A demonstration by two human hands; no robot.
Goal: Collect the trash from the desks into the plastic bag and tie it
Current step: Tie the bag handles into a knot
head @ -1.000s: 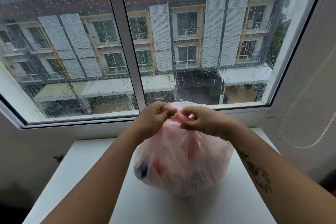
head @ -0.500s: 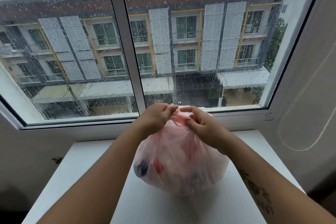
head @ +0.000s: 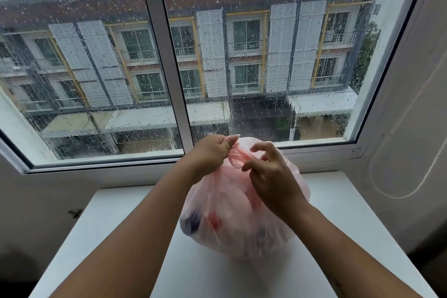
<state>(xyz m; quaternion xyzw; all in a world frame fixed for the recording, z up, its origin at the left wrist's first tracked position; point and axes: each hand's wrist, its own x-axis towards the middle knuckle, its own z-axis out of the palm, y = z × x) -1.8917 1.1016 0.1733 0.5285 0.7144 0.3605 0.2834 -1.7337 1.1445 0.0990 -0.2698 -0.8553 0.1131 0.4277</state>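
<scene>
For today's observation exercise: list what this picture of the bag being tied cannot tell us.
- Head view: whether the knot is finished; the left hand and right hand cover the neck of the plastic bag.
- What the trash is; the cloudy film blurs it.
- The desk front edge; cut off by the frame.
</scene>
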